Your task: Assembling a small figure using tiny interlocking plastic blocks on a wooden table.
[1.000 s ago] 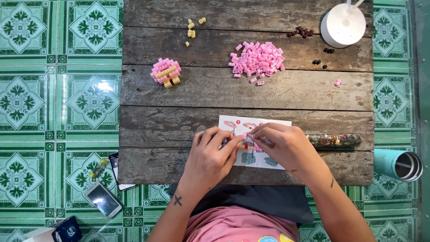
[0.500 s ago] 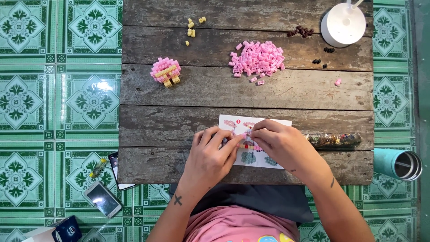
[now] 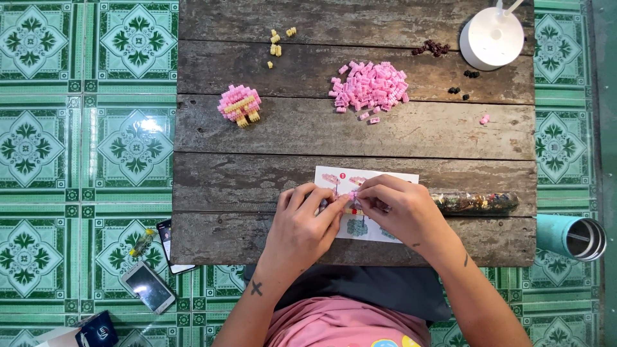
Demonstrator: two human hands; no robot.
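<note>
Nearest the camera, both hands meet over the instruction sheet (image 3: 366,205) at the near edge of the wooden surface (image 3: 257,180). The left hand (image 3: 302,228) has its grip pressed together, thumb and forefinger pinching a small pink brick piece (image 3: 353,196) from the left; the right hand (image 3: 398,209) closes its fingertips on the same piece from the right, so the piece sits between both grips, just above the sheet. To do this well, I judge that the left hand should act as the steady holder while the right seats the brick straight down, studs lined up, with light even pressure; a slanted push could pop the small assembly apart. Keeping the work low over the sheet means a dropped brick lands in sight and the printed diagram stays readable beside it. Just right of the hands lies a clear tube (image 3: 475,202) of dark bits. Farther off, the loose pink pile (image 3: 369,87) sits in the middle, with a finished pink and yellow figure (image 3: 240,105) to its left, a few yellow bricks (image 3: 277,44) at the far edge, and a white round container (image 3: 491,37) at the far right.
</note>
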